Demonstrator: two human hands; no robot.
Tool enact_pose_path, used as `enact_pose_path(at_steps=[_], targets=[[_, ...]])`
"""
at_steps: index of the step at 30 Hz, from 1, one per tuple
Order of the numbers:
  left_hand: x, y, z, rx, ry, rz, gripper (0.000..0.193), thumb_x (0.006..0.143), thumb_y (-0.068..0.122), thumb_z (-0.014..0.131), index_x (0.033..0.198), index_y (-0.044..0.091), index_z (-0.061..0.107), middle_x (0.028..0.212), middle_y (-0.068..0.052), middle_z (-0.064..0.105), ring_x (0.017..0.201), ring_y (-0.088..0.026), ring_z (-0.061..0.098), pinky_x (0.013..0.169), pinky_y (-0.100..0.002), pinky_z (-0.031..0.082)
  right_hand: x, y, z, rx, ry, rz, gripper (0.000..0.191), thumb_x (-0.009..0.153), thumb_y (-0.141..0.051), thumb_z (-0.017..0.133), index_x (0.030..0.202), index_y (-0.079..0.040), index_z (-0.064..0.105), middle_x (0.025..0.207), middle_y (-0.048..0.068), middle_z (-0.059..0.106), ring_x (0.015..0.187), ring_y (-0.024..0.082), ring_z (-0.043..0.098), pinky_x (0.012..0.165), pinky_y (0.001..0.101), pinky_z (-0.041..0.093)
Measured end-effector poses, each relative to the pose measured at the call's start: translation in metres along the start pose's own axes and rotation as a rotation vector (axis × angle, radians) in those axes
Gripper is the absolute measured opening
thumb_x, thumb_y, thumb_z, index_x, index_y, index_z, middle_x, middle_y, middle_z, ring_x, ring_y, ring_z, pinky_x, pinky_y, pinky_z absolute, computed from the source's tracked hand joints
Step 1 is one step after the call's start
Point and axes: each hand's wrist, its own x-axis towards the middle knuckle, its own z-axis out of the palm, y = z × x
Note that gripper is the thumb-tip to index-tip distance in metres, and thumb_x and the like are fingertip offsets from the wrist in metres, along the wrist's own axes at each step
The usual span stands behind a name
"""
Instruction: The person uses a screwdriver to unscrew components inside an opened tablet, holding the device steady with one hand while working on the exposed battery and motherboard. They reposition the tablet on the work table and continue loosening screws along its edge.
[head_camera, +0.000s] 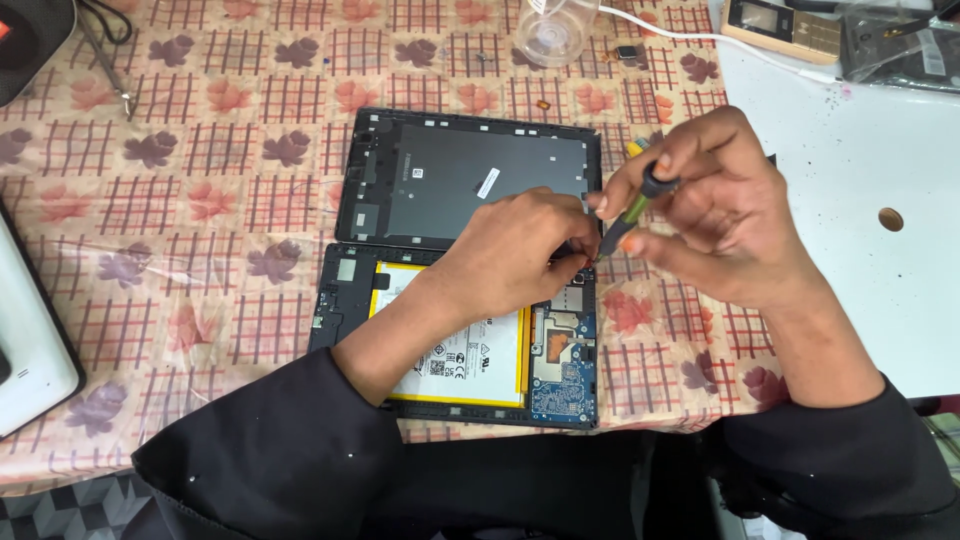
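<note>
Left hand (520, 250) hides tablet (450, 350) upper right corner; screwdriver (632, 208) tip contact unclear; tiny part unidentifiable.

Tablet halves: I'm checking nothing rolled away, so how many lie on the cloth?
2: the back cover lies farther from the person, and the body with battery and board lies nearer, partly under the left hand.

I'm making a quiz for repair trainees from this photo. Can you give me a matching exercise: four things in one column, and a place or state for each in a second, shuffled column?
Things:
1. screwdriver
2. back cover
3. battery
4. cup

Places or states:
A. at the table's far edge, clear
B. inside the open tablet, yellow-edged
C. held in the right hand
D. lying beyond the tablet, inner side up

Pairs: 1-C, 2-D, 3-B, 4-A
</note>
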Motion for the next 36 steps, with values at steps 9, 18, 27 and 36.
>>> enact_pose_path(at_steps=[9, 18, 27, 36], targets=[[-0.002, 0.0, -0.002, -0.039, -0.01, -0.018, 0.011, 0.081, 0.008, 0.07, 0.09, 0.01, 0.075, 0.093, -0.004, 0.073, 0.095, -0.026, 0.071, 0.082, -0.043, 0.056, 0.0, -0.007, 0.001, -0.147, 0.079, 0.076, 0.059, 0.084, 0.021, 0.068, 0.121, -0.011, 0.035, 0.106, 0.018, 0.067, 0.1, 0.021, 0.072, 0.079, 0.0264, 0.064], [0.0, 0.001, -0.002, -0.097, -0.009, -0.03, 0.012, 0.079, 0.006, 0.067, 0.088, 0.008, 0.075, 0.092, -0.008, 0.072, 0.092, -0.028, 0.071, 0.08, -0.043, 0.056, 0.003, -0.006, 0.004, -0.123, 0.065, 0.029, 0.061, 0.081, 0.024, 0.068, 0.121, -0.01, 0.037, 0.109, 0.02, 0.062, 0.109, 0.026, 0.069, 0.089, 0.0347, 0.067], [-0.002, 0.001, 0.004, -0.078, 0.018, 0.011, 0.011, 0.08, 0.016, 0.076, 0.087, 0.007, 0.075, 0.092, -0.009, 0.07, 0.096, -0.03, 0.067, 0.082, -0.044, 0.054, -0.009, 0.005, 0.0, -0.024, 0.051, -0.01, 0.055, 0.093, 0.024, 0.062, 0.127, -0.012, 0.036, 0.113, 0.02, 0.068, 0.108, 0.025, 0.074, 0.095, 0.0345, 0.068], [-0.008, 0.001, 0.016, 0.166, 0.046, 0.177, 0.011, 0.09, 0.013, 0.068, 0.096, 0.003, 0.068, 0.101, -0.01, 0.063, 0.099, -0.029, 0.062, 0.086, -0.044, 0.053, -0.006, -0.012, -0.018, 0.054, 0.299, 0.028, 0.058, 0.088, 0.021, 0.069, 0.123, -0.011, 0.036, 0.103, 0.018, 0.07, 0.098, 0.024, 0.076, 0.095, 0.0434, 0.07]])
